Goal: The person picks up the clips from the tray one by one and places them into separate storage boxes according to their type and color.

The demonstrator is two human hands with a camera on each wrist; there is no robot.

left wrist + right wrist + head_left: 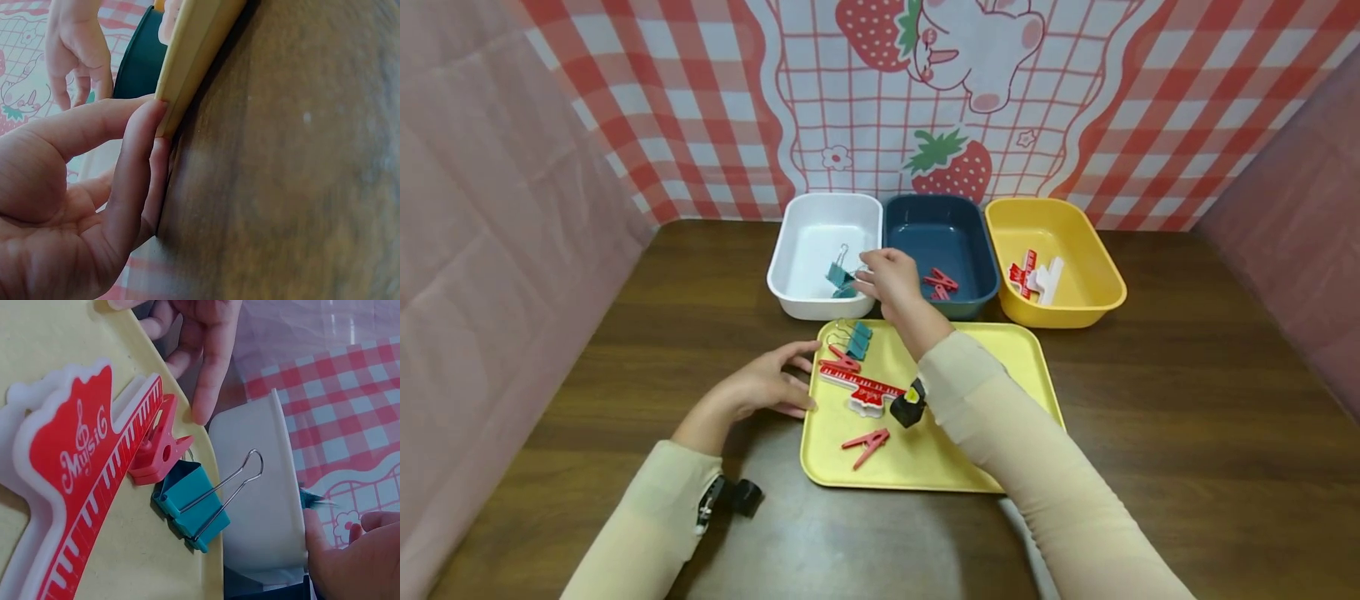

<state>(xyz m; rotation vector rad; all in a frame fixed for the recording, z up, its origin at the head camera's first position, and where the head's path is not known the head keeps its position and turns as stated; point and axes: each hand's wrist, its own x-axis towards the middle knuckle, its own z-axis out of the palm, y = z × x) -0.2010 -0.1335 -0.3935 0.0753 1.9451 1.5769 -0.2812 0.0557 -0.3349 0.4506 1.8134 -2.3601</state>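
Note:
My left hand [767, 383] holds the left edge of a yellow tray [940, 467], with fingertips at its rim. My right hand [895, 283] is above the right side of the white bin [797, 283], fingers apart. A blurred teal binder clip [311, 499] shows just off the thumb in the right wrist view. Inside the white bin are teal binder clips [837, 273]. On the tray lie another teal binder clip [859, 340], a red clothespin-like clip [842, 360], a red-and-white "Music" clip [867, 393] and a second red clip [869, 446].
Beside the white bin stand a dark blue bin [936, 221] holding red clips [942, 283] and a yellow bin [1090, 283] holding red and white clips [1051, 279]. A checkered cloth [685, 108] hangs behind them. The wooden table [1187, 400] extends either side.

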